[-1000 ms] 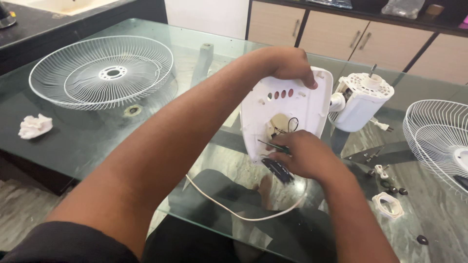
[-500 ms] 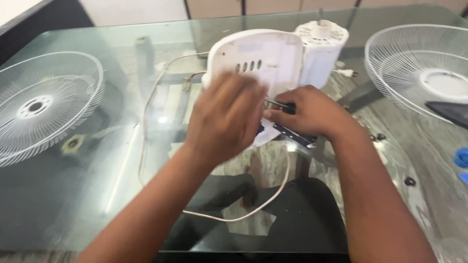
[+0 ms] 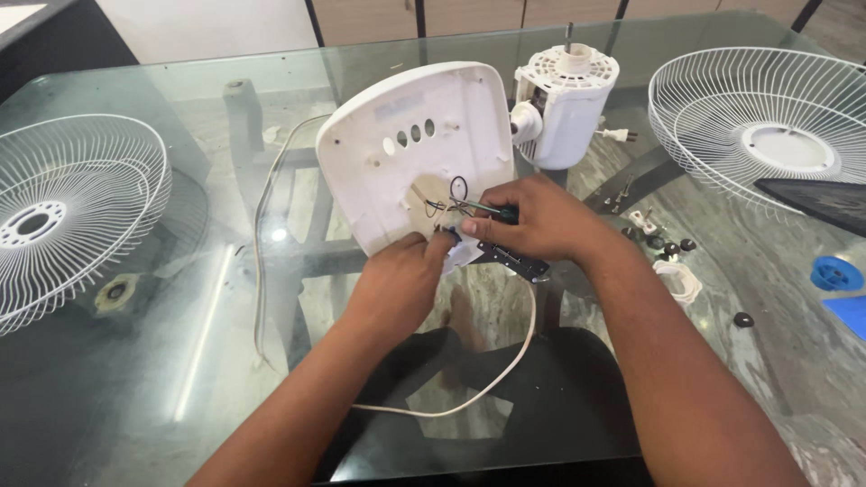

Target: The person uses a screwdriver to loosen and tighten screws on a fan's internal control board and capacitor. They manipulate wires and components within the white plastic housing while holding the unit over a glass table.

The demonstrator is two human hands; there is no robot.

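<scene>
A white fan base shell stands tilted on the glass table, its hollow underside facing me, with thin dark wires coming out of its middle. My right hand is closed on a black switch strip joined to those wires, and pinches a small dark part at the wire ends. My left hand has its fingers curled on the shell's lower edge, touching the right hand's fingertips. A white motor housing stands just behind the shell on the right.
White wire fan guards lie at the far left and far right. A white power cord loops across the glass table. Small screws and black knobs, a blue cap and a dark fan blade lie to the right.
My left hand has come down off the top and front of the shell to its lower edge beside the wires. My right hand stays on the switch strip. The view has shifted.
</scene>
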